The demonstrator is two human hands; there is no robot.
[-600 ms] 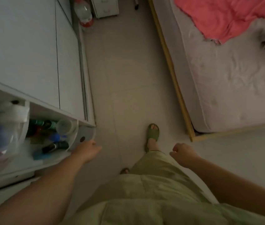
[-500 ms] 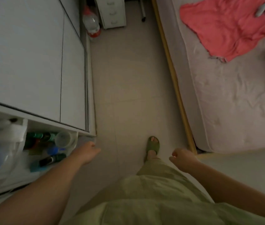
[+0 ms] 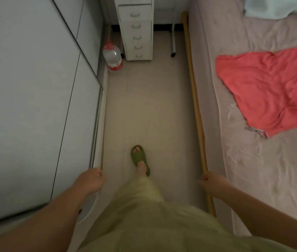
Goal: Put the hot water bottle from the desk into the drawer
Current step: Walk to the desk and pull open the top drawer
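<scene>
The pale floor (image 3: 149, 110) carries a water jug (image 3: 112, 58) and white drawer unit (image 3: 136, 33) — the bed (image 3: 253, 160), a red garment (image 3: 267, 95).

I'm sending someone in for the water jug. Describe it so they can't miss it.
Look to the far end of the floor aisle between the white wardrobe and the bed. The jug stands left of the white drawer tower: clear plastic, red cap, red label.

Wardrobe (image 3: 26, 106) left, bed (image 3: 253, 160) right, drawers (image 3: 136, 28) ahead.

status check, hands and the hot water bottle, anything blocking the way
Left hand and right hand both empty, loosely curled. Hot water bottle not in view. Floor ahead clear to the white drawer unit; big water jug stands left of it.
</scene>
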